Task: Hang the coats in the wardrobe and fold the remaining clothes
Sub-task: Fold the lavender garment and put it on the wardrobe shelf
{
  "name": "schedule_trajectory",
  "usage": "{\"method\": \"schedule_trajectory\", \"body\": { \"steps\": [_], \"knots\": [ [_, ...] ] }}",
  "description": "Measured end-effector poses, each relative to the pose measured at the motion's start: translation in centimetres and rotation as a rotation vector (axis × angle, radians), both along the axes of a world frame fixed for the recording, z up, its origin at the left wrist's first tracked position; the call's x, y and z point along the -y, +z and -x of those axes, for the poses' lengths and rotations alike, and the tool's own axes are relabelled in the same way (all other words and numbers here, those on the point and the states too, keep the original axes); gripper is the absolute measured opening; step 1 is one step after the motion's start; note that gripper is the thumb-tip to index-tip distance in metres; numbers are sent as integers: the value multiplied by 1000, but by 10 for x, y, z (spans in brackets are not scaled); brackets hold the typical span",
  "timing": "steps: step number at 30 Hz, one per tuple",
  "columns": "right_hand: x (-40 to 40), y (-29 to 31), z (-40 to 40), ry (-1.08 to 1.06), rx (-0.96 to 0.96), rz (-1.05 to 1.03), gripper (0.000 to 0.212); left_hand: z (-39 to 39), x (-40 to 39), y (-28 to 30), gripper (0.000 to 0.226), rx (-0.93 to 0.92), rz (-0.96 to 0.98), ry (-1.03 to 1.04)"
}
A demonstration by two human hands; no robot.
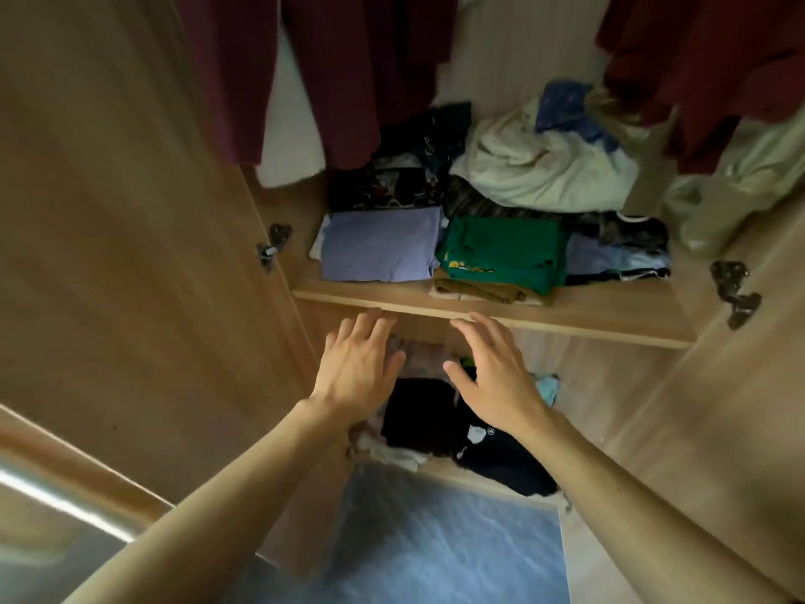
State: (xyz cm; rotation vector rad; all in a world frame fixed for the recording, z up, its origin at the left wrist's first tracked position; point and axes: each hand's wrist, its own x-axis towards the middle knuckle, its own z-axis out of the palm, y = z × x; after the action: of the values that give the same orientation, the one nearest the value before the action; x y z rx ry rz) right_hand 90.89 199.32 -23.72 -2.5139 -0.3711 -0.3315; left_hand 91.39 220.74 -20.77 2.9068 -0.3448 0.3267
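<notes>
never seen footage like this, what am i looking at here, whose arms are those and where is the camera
There is one picture, taken by a wide-angle camera worn on a person's head, looking forward and down. That is why two bare arms reach in from below. No machine is involved.

The left hand and right hand are both open and hold nothing, reaching over a black folded garment on the lower shelf of an open wardrobe. The upper shelf carries a lavender folded top, a green folded top and a crumpled pale cloth. Dark red garments hang above.
</notes>
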Motion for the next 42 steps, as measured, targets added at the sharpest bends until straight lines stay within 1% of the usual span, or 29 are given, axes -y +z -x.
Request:
{"method": "schedule_trajectory", "body": {
  "steps": [4,7,12,17,19,23,31,34,39,42],
  "knots": [
    [3,13,29,-50,-8,21,59,23,0,6,50,-27,44,-34],
    [-2,22,51,-100,2,46,59,41,-8,10,51,-9,69,-85],
    [-14,25,91,-189,-43,78,60,63,-19,11,48,14,132,-187],
    [-8,20,147,-305,-89,89,58,89,-5,-6,44,-86,227,-271],
    [0,27,167,-342,-85,104,58,105,9,-10,44,-92,208,-321],
    [19,45,194,-398,-40,105,59,125,36,-4,45,-58,184,-408],
    [59,67,229,-408,23,26,59,146,74,38,48,-11,155,-445],
    [83,79,243,-408,94,12,59,153,101,56,49,25,166,-477],
    [128,104,269,-436,202,-3,59,169,150,78,48,71,242,-543],
    [153,121,289,-453,307,-27,56,178,176,86,46,72,265,-587]
  ]
}}
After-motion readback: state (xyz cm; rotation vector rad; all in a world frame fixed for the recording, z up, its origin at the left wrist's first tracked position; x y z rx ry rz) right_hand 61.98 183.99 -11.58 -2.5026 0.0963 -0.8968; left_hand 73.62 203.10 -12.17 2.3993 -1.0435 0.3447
